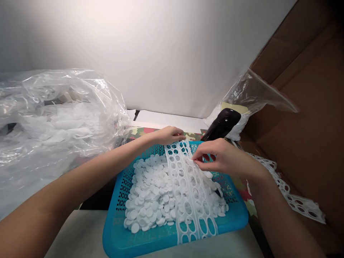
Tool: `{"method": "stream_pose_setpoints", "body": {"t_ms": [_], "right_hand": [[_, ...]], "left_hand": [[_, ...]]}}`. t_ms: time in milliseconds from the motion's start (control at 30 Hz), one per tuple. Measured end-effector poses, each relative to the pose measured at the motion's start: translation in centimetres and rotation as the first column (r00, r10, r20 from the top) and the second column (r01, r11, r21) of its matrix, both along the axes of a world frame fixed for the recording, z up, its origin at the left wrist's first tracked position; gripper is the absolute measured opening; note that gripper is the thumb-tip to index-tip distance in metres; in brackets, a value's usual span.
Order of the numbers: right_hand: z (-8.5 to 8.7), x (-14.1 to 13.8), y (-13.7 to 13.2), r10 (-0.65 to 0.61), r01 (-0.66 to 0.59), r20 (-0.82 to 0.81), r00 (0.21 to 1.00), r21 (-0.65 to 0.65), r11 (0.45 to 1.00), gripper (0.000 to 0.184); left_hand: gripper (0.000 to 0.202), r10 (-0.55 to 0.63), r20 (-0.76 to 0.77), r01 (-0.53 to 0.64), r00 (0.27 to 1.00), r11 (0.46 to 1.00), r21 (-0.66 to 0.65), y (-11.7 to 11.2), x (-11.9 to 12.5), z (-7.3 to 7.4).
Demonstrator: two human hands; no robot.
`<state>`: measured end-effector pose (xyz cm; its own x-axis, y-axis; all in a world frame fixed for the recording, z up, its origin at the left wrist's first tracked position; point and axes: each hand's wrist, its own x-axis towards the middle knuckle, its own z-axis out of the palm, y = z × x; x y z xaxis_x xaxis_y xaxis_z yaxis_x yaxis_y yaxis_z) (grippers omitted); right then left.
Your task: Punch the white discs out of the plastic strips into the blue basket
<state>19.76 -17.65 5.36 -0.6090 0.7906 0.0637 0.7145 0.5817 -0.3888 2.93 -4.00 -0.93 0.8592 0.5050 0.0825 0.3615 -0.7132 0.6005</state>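
Note:
A white perforated plastic strip (188,190) with rows of round holes lies across a blue plastic basket (150,243), its near end hanging over the front rim. White round discs (150,200) fill much of the basket. My left hand (172,135) is closed on the far end of the strip at the back rim. Over the strip's right edge, my right hand (215,156) is pinched, with something small and whitish at its fingertips that I cannot make out. Below it, a slim pale piece with a dark tip (217,192) rests among the discs.
Clear plastic bags (67,118) of white pieces crowd the left. At the back right stands a black stapler-like object (223,122) beside another clear bag (249,89). More perforated scrap (298,204) lies along a cardboard box wall (309,107). A white wall (161,53) rises behind.

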Motion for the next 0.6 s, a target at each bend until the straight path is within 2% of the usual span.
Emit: {"method": "stream_pose_setpoints", "body": {"t_ms": [67, 200, 300, 467, 600], "right_hand": [[0.3, 0.2, -0.3, -0.007, 0.006, 0.042, 0.999, 0.020, 1.000, 0.014], [0.1, 0.2, -0.4, -0.114, 0.094, 0.107, 0.988, 0.172, 0.981, 0.014], [-0.1, -0.1, -0.6, -0.125, 0.083, 0.166, 0.978, 0.237, 0.968, 0.015], [-0.3, -0.2, -0.3, -0.136, 0.076, 0.215, 0.967, 0.266, 0.961, 0.015], [-0.6, 0.7, 0.6, -0.153, 0.107, 0.183, 0.971, 0.237, 0.965, 0.016]], "left_hand": [[0.035, 0.013, 0.001, -0.013, 1.000, 1.000, -0.002, 0.0, 0.0, -0.1], [0.035, -0.003, 0.007, 0.003, 1.000, 1.000, 0.002, 0.1, 0.0, -0.2], [0.035, -0.010, 0.004, 0.010, 1.000, 1.000, 0.007, 0.2, 0.0, -0.2], [0.034, -0.010, -0.003, 0.010, 1.000, 1.000, -0.005, 0.1, 0.1, -0.1], [0.032, -0.038, 0.006, 0.038, 0.999, 0.999, 0.001, -0.1, 0.1, 0.2]]}}
